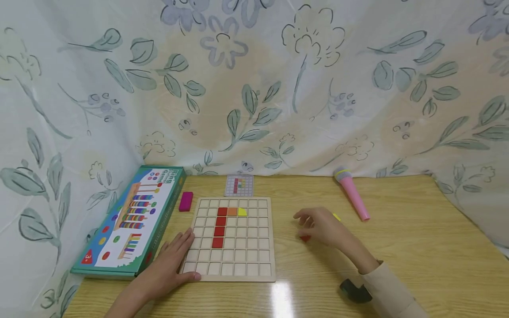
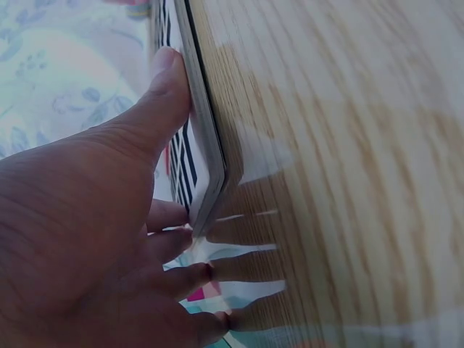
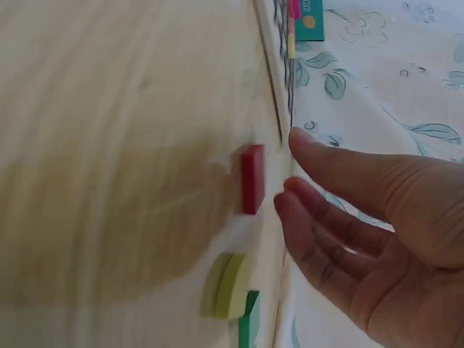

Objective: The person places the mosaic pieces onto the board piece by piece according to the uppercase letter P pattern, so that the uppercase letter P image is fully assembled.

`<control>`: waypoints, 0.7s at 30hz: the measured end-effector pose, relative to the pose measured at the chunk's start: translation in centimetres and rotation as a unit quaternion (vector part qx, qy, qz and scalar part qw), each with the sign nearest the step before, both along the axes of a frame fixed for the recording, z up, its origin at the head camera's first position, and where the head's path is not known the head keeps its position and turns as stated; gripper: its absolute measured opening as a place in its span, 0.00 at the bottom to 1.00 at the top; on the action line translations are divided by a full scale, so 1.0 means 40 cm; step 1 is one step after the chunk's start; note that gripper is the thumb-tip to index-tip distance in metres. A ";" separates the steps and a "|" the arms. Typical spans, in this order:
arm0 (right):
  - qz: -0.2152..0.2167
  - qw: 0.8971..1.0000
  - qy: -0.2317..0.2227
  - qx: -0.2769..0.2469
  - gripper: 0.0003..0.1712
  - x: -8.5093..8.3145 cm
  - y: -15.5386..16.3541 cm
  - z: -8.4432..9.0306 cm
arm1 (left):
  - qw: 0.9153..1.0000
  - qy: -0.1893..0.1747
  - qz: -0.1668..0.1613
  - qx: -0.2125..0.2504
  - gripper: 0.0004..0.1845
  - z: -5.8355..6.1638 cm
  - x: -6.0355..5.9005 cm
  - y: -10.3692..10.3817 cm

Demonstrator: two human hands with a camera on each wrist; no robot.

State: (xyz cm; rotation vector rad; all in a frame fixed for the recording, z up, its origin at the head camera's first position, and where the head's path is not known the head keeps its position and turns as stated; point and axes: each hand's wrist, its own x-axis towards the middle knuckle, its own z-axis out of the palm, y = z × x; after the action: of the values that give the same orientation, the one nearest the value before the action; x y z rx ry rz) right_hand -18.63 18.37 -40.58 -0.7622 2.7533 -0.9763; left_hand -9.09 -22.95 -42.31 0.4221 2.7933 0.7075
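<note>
A wooden grid board (image 1: 240, 268) lies on the table, with a column of red tiles (image 1: 219, 231), an orange tile (image 1: 232, 212) and a yellow tile (image 1: 242, 212) in its cells. My left hand (image 1: 169, 265) rests at the board's lower left edge, thumb on the corner and fingers extended along the side. To the right of the board, my right hand (image 1: 324, 227) hovers with loosely bent fingers and nothing between them. Just by its fingertips is a loose red block (image 3: 253, 179). A yellow block (image 3: 232, 286) and a green block (image 3: 249, 319) lie near it in the right wrist view.
Left of the board lies a ring game box (image 1: 135, 212), with a magenta block (image 1: 185, 201) beside it. Behind the board is a small pattern card (image 1: 239, 185). A pink toy microphone (image 1: 354, 194) lies at the back right. A dark curved object (image 1: 355, 291) shows by the right sleeve.
</note>
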 end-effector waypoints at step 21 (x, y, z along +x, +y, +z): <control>-0.030 0.999 -0.001 0.018 0.19 0.031 -0.048 -0.002 | 1.000 0.000 -0.001 0.005 0.56 0.000 0.001 -0.002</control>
State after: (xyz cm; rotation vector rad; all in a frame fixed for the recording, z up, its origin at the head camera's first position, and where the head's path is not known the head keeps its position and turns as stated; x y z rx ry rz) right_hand -17.40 16.45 -40.67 -0.6764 2.7993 -0.9343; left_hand -9.04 -23.03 -42.33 0.4268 2.7909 0.7227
